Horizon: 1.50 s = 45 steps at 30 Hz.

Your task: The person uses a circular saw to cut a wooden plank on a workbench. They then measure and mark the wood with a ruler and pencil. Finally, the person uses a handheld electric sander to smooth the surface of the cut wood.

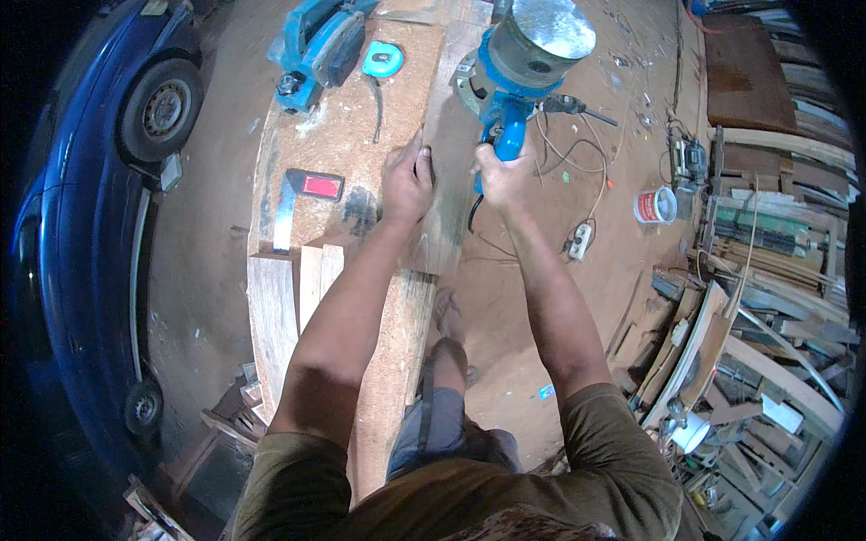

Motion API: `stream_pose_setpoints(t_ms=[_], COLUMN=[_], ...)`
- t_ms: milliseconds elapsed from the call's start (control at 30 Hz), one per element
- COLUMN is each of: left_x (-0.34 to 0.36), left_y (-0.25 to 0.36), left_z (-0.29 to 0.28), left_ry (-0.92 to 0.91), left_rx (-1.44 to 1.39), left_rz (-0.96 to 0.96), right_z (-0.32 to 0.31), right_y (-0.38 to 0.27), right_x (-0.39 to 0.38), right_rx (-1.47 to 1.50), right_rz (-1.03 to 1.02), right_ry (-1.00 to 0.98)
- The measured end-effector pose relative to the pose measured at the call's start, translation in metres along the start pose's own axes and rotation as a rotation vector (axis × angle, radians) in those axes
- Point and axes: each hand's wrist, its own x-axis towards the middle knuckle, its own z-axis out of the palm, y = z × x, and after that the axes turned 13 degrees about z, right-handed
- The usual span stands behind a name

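My right hand (505, 180) is closed round the blue handle of a power router (519, 86) with a broad silver top. The router stands at the right edge of a smooth brown board (448, 203). My left hand (409, 183) grips that board's left edge, thumb towards the board. The board lies lengthwise on a pale, rough workbench (388, 325). Left of my left hand are a try square (283, 216) with a red-faced stock and a dark smudge on the bench. Farther up lie a turquoise tape measure (382, 59) and a blue electric planer (320, 50).
Wood blocks (275, 279) sit by my left forearm. A cord runs over the floor to a white power strip (580, 242), near a white bucket (656, 206). Stacked timber and offcuts (767, 234) line the right side. A blue car (81, 243) stands at the left.
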Motion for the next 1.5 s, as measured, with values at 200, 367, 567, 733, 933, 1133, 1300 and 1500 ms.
stream_pose_setpoints(t_ms=[200,367,567,733,933,1133,1300,1500], left_x=[0.001,0.002,0.003,0.005,0.003,0.002,0.003,0.003], left_y=[0.002,0.005,0.001,0.007,0.006,0.006,0.008,0.009], left_z=[-0.002,-0.004,-0.003,-0.008,-0.007,-0.007,-0.008,-0.007], left_ry=[0.033,0.02,0.053,0.034,0.024,0.023,0.003,-0.014], left_rx=[0.002,0.015,-0.003,-0.013,-0.035,-0.034,-0.013,0.0], left_rz=[0.02,-0.001,0.015,-0.024,-0.049,-0.042,-0.053,-0.073], right_z=[0.003,-0.001,0.003,0.009,0.006,0.002,0.005,0.009], right_y=[-0.018,-0.015,-0.022,-0.031,-0.036,-0.032,-0.038,-0.049], right_x=[0.029,0.058,0.077,0.087,0.097,0.111,0.114,0.113], right_rx=[-0.042,-0.087,-0.076,-0.06,-0.147,-0.214,-0.151,-0.112], right_rz=[0.058,0.012,0.033,0.007,0.008,-0.071,-0.035,-0.032], right_ry=[0.0,-0.01,-0.027,0.005,0.005,-0.012,-0.047,-0.067])
